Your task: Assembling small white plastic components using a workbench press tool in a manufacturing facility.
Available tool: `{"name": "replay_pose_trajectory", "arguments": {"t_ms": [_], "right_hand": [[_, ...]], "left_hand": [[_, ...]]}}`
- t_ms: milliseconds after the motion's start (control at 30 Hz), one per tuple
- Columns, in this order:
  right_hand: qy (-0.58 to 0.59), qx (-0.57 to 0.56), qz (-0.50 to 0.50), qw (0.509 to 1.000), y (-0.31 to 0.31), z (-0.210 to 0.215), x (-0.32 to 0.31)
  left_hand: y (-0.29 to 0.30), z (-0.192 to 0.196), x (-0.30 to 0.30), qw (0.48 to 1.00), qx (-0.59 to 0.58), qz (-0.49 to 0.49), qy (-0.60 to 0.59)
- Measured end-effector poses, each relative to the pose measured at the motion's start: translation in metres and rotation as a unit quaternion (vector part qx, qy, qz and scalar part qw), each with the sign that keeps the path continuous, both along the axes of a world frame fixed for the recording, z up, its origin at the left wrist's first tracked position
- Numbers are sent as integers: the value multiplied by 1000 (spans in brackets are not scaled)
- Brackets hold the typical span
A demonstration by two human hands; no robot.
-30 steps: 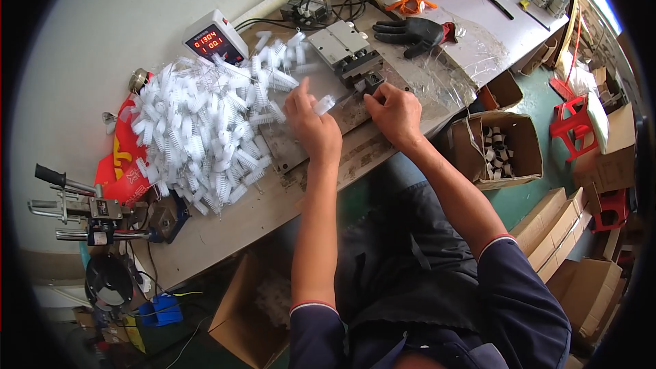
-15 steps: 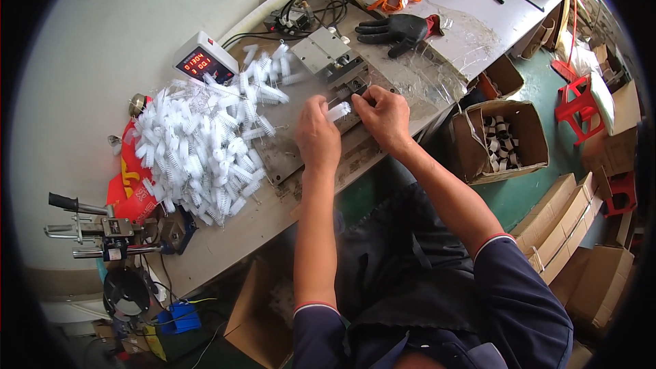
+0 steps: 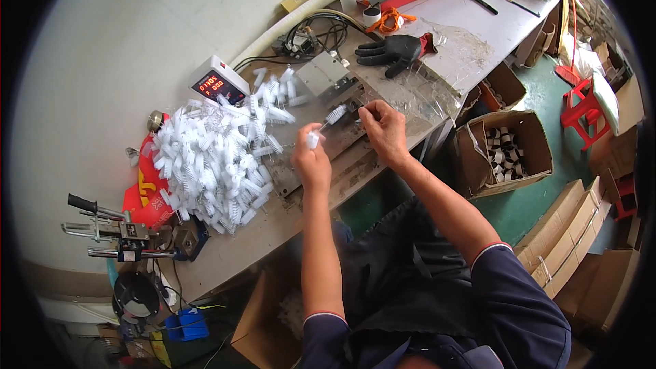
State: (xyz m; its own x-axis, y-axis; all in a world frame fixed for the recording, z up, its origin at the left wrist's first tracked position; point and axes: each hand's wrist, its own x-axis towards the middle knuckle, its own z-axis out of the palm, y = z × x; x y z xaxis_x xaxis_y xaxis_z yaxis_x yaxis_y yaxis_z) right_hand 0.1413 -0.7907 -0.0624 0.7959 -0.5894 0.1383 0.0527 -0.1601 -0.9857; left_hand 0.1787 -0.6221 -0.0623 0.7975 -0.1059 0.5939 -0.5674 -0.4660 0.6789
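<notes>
My left hand is closed, with a small white bristle brush against its fingers. Just beyond its fingertips, a second white brush lies at an angle by the metal machine block, its thin wire stem toward that hand; whether the fingers touch the stem I cannot tell. My right hand is beside the front of the block, thumb and fingers pinched together; whatever lies between them is hidden. A big heap of white brushes covers the bench left of my hands.
Behind the heap stands a counter box with red digits. A black work glove lies past the machine. A lever press is at the left bench end. Right of the bench, a carton holds black-and-white rings near a red stool.
My left hand has drawn back slightly from the machine; the brush between my hands now sits by the block. The counter's digits differ. The whole view has shifted a little.
</notes>
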Motion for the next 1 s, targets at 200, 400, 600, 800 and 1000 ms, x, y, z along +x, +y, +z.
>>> {"name": "replay_pose_trajectory", "arguments": {"t_ms": [200,400,600,800,1000], "right_hand": [[-97,111,102,984,0,3,-3],[-105,230,201,947,-11,10,-8],[-80,209,220,949,-16,6,-2],[-88,173,259,946,-11,-10,8],[-52,106,331,936,-19,-5,0]], "left_hand": [[7,3,0,967,-169,-115,151],[5,5,-1,956,-145,-147,208],[3,7,-2,957,-122,-145,217],[-2,-3,-5,990,40,-102,87],[-3,-2,-35,989,47,-84,115]]}}
